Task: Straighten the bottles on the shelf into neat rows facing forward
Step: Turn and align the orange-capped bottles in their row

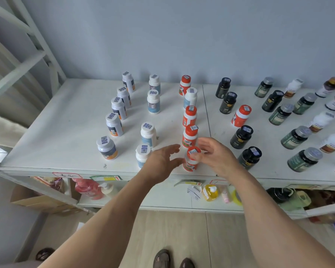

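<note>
At the front edge of the white shelf (66,120), the right hand (214,155) pinches the cap of an orange-capped bottle (190,161) standing upright; the left hand (161,161) hovers released, fingers spread, just beside it.

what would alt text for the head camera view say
Two bare hands meet at an orange-capped bottle on the front edge of a white shelf: right hand touching its cap, left hand open beside it. Rows of white, orange, black and green bottles stand behind.
</note>
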Motion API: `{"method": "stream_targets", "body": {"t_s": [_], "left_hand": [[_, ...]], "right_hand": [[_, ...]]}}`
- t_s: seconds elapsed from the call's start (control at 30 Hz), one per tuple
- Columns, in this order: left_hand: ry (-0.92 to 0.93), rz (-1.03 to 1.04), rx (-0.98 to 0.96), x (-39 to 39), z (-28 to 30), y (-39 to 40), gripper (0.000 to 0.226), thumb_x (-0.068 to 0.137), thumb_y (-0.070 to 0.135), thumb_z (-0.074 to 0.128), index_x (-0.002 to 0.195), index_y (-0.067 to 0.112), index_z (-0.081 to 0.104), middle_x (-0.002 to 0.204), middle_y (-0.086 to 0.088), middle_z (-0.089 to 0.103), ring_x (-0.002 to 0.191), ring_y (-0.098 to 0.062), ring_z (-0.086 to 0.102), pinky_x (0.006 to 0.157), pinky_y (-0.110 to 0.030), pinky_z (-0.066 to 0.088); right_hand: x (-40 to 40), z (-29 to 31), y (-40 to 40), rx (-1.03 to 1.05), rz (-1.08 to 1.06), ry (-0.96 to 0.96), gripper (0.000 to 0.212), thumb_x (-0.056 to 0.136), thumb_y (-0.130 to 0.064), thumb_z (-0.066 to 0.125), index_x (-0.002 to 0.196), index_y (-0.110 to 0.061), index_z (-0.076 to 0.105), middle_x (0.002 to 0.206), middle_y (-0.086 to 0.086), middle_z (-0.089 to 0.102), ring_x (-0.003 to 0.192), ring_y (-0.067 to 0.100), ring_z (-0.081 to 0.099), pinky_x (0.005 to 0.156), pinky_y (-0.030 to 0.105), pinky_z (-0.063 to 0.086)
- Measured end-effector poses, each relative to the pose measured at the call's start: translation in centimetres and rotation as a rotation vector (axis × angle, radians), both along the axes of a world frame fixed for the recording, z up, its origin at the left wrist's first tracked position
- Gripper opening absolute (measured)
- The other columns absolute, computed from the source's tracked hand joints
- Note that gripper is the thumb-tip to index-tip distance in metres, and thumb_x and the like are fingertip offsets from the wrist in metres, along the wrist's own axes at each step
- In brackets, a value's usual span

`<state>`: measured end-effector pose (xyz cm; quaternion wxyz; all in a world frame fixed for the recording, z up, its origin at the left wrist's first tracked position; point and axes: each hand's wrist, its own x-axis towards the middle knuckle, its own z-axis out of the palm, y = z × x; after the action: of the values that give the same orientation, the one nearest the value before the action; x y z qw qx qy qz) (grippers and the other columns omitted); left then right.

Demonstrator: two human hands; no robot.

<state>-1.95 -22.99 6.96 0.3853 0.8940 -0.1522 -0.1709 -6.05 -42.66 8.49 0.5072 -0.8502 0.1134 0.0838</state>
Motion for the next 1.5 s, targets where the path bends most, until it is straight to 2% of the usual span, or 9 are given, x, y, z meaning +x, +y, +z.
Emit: {"method": "stream_targets", "body": {"t_s": [0.1, 0.2, 0.37, 0.47, 0.63, 0.77, 0.87, 1.03, 1.5], "left_hand": [[0.001, 0.035, -0.049, 0.4, 0.6, 0.0, 0.053, 0.091, 0.038, 0.062, 0.140, 0.025, 0.048, 0.135, 0.006, 0.058, 0.122, -0.015, 0.055, 0.095, -0.021, 0.041], [-0.005, 0.075, -0.082, 1.3, 1.2, -0.5, 0.052, 0.092, 0.039, 0.062, 0.139, 0.024, 0.048, 0.135, 0.005, 0.057, 0.122, -0.016, 0.055, 0.093, -0.020, 0.041], [0.029, 0.129, -0.071, 3.4, 2.1, -2.1, 0.056, 0.092, 0.040, 0.060, 0.143, 0.024, 0.044, 0.142, 0.002, 0.052, 0.127, -0.020, 0.052, 0.104, -0.031, 0.043], [0.066, 0.151, -0.022, 4.2, 1.9, -3.3, 0.060, 0.092, 0.038, 0.062, 0.145, 0.023, 0.040, 0.145, 0.000, 0.050, 0.128, -0.022, 0.051, 0.107, -0.035, 0.043], [0.144, 0.147, 0.042, 5.4, 1.5, -4.7, 0.064, 0.088, 0.038, 0.067, 0.144, 0.024, 0.041, 0.144, 0.003, 0.050, 0.127, -0.021, 0.052, 0.103, -0.035, 0.045], [0.156, 0.087, 0.012, 5.7, 1.8, -4.9, 0.050, 0.084, 0.039, 0.070, 0.131, 0.027, 0.055, 0.128, 0.006, 0.061, 0.116, -0.016, 0.057, 0.097, -0.032, 0.049], [0.168, 0.055, -0.022, 6.9, 2.2, -4.8, 0.043, 0.082, 0.038, 0.071, 0.122, 0.027, 0.062, 0.118, 0.007, 0.066, 0.108, -0.012, 0.060, 0.098, -0.037, 0.049], [0.227, 0.041, -0.145, 8.1, 2.9, -4.4, 0.033, 0.083, 0.028, 0.072, 0.115, 0.024, 0.067, 0.106, 0.005, 0.072, 0.099, -0.016, 0.066, 0.098, -0.039, 0.050], [0.334, -0.019, -0.184, 8.6, 3.1, -4.1, 0.041, 0.084, 0.030, 0.073, 0.124, 0.021, 0.064, 0.115, 0.004, 0.071, 0.106, -0.016, 0.066, 0.104, -0.041, 0.047]], "right_hand": [[1.5, 1.9, -0.7, -0.070, -0.070, -0.060, 0.062, 0.081, -0.052, 0.071, 0.134, -0.029, 0.051, 0.136, -0.011, 0.057, 0.125, 0.007, 0.052, 0.108, 0.038, 0.042], [3.5, 3.1, -0.8, -0.153, -0.057, -0.071, 0.057, 0.088, -0.046, 0.067, 0.138, -0.027, 0.049, 0.141, -0.006, 0.054, 0.130, 0.011, 0.049, 0.109, 0.041, 0.040], [6.7, 2.8, -0.7, -0.216, 0.055, 0.025, 0.059, 0.089, -0.041, 0.068, 0.141, -0.028, 0.046, 0.146, -0.006, 0.049, 0.134, 0.016, 0.045, 0.110, 0.043, 0.037], [7.6, 1.8, -0.8, -0.261, 0.110, 0.093, 0.066, 0.085, -0.050, 0.069, 0.142, -0.031, 0.043, 0.146, -0.006, 0.049, 0.134, 0.018, 0.046, 0.110, 0.046, 0.038], [8.5, 1.7, -1.3, -0.268, 0.140, 0.082, 0.058, 0.088, -0.044, 0.067, 0.140, -0.029, 0.046, 0.142, -0.005, 0.054, 0.130, 0.020, 0.051, 0.110, 0.046, 0.040], [9.0, 3.0, -1.8, -0.249, 0.170, 0.057, 0.056, 0.088, -0.045, 0.067, 0.138, -0.029, 0.048, 0.140, -0.006, 0.055, 0.128, 0.017, 0.052, 0.109, 0.042, 0.042], [9.8, 4.2, -2.1, -0.288, 0.168, 0.040, 0.053, 0.089, -0.046, 0.065, 0.136, -0.026, 0.050, 0.139, -0.005, 0.056, 0.125, 0.017, 0.054, 0.106, 0.040, 0.044], [10.6, 5.4, -1.9, -0.293, 0.136, 0.005, 0.049, 0.088, -0.047, 0.065, 0.130, -0.023, 0.057, 0.131, -0.003, 0.062, 0.114, 0.015, 0.059, 0.096, 0.035, 0.050], [10.4, 5.1, -1.9, -0.282, 0.101, 0.042, 0.055, 0.086, -0.052, 0.065, 0.133, -0.024, 0.056, 0.133, -0.003, 0.061, 0.115, 0.017, 0.061, 0.099, 0.042, 0.050]]}}
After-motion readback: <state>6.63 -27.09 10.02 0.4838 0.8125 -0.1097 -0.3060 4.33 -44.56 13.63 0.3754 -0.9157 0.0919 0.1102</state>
